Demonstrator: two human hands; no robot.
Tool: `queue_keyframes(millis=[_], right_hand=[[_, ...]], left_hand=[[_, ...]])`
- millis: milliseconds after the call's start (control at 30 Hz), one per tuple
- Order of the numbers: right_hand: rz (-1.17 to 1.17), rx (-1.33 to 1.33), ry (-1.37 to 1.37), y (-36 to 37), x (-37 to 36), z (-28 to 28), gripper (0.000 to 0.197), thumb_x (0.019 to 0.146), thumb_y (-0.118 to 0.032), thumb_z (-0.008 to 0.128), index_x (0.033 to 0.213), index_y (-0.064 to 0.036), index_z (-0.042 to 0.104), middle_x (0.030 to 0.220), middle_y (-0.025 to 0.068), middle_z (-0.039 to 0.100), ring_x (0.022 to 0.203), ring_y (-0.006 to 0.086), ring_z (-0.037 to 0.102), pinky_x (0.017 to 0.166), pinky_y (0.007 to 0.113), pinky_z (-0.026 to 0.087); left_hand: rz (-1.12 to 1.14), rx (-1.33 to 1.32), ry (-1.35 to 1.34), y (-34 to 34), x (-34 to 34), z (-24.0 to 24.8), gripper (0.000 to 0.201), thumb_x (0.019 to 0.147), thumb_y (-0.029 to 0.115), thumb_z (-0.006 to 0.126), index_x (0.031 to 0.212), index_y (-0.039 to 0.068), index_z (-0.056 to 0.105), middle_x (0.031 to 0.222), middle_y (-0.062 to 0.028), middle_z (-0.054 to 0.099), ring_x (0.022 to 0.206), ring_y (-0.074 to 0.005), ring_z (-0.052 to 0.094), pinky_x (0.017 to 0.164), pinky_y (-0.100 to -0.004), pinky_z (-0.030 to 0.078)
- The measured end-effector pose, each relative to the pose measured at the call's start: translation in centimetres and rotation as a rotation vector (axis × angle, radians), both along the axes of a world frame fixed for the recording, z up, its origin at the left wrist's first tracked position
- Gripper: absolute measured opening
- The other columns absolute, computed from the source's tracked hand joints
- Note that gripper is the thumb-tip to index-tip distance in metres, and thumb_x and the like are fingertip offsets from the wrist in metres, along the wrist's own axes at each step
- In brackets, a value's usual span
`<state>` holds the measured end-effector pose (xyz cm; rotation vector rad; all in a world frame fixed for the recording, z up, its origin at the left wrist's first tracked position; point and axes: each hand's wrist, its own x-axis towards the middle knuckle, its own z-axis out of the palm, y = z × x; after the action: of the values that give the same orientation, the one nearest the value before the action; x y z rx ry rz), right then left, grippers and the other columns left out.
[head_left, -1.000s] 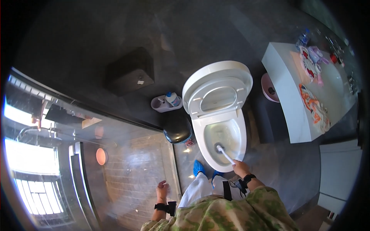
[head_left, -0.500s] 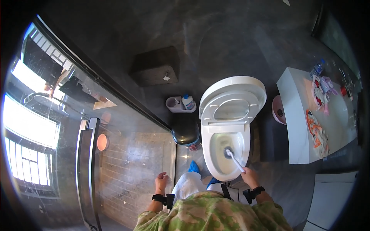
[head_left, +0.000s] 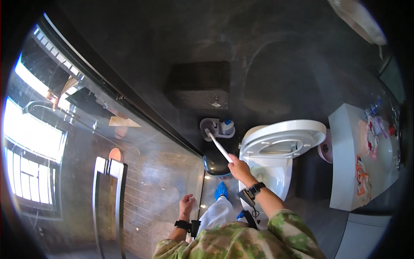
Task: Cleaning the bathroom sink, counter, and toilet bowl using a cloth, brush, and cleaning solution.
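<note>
My right hand [head_left: 239,168] is wrapped round the white handle of a toilet brush [head_left: 221,148]. The brush head is at the left compartment of a pale wall caddy [head_left: 223,135]; how deep it sits is hard to make out. A white bottle with a blue cap [head_left: 227,126] stands in the caddy's other side. Below my right forearm is the white toilet [head_left: 284,163], its lid and seat raised. Low beside the glass shower screen hangs my left hand [head_left: 186,204], fingers loosely bent and apart, holding nothing visible.
A black bin [head_left: 214,163] stands left of the toilet, under the caddy. A dark box [head_left: 198,90] is mounted on the wall. The glass door's metal handle [head_left: 100,203] is at left. At right are a pink bin [head_left: 326,151] and a white counter [head_left: 343,172] with cloths and small items.
My right hand has lifted the toilet brush out of the bowl and carried it left and away from me to the wall caddy. My left hand has hardly moved.
</note>
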<state>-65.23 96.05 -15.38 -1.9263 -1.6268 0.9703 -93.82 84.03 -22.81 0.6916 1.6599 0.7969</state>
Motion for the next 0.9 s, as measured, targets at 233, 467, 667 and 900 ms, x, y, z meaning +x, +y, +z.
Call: queue_keyframes(millis=[233, 467, 667, 900], right_hand=[[0.17, 0.058, -0.405, 11.2, -6.1, 1.2, 0.034, 0.078, -0.014, 0.048, 0.111, -0.005, 0.053, 0.076, 0.0192, 0.063, 0.072, 0.033, 0.063, 0.064, 0.045, 0.051], [0.369, 0.272, -0.619, 17.0, -8.3, 1.1, 0.017, 0.077, -0.013, 0.052, 0.087, -0.0032, 0.061, 0.076, 0.0149, 0.063, 0.068, 0.0272, 0.064, 0.056, 0.037, 0.051], [0.154, 0.632, -0.307, 21.8, -9.3, -0.8, 0.021, 0.076, -0.011, 0.055, 0.096, -0.0047, 0.057, 0.077, 0.0186, 0.06, 0.071, 0.0364, 0.059, 0.063, 0.042, 0.05], [0.178, 0.353, -0.147, 25.1, -10.8, -5.0, 0.026, 0.081, -0.019, 0.051, 0.099, -0.0006, 0.057, 0.102, 0.0243, 0.056, 0.096, 0.0404, 0.052, 0.082, 0.046, 0.042]], left_hand=[[0.192, -0.048, 0.019, -0.2, -5.3, -0.9, 0.025, 0.078, 0.005, 0.059, 0.103, -0.001, 0.058, 0.075, -0.0049, 0.06, 0.063, -0.0117, 0.057, 0.056, -0.0241, 0.047], [0.186, -0.067, 0.065, 1.0, -5.9, -1.4, 0.026, 0.08, 0.006, 0.058, 0.106, 0.0, 0.058, 0.077, -0.0027, 0.059, 0.064, -0.0105, 0.055, 0.058, -0.0237, 0.046], [0.195, -0.065, 0.054, 2.6, -4.6, -1.8, 0.027, 0.079, 0.007, 0.06, 0.104, 0.0, 0.06, 0.074, -0.0016, 0.059, 0.064, -0.0075, 0.054, 0.056, -0.0206, 0.044], [0.2, -0.114, 0.086, 3.3, -3.5, -2.0, 0.025, 0.08, 0.009, 0.061, 0.103, -0.001, 0.06, 0.075, 0.0008, 0.059, 0.065, -0.0062, 0.052, 0.059, -0.0199, 0.043]])
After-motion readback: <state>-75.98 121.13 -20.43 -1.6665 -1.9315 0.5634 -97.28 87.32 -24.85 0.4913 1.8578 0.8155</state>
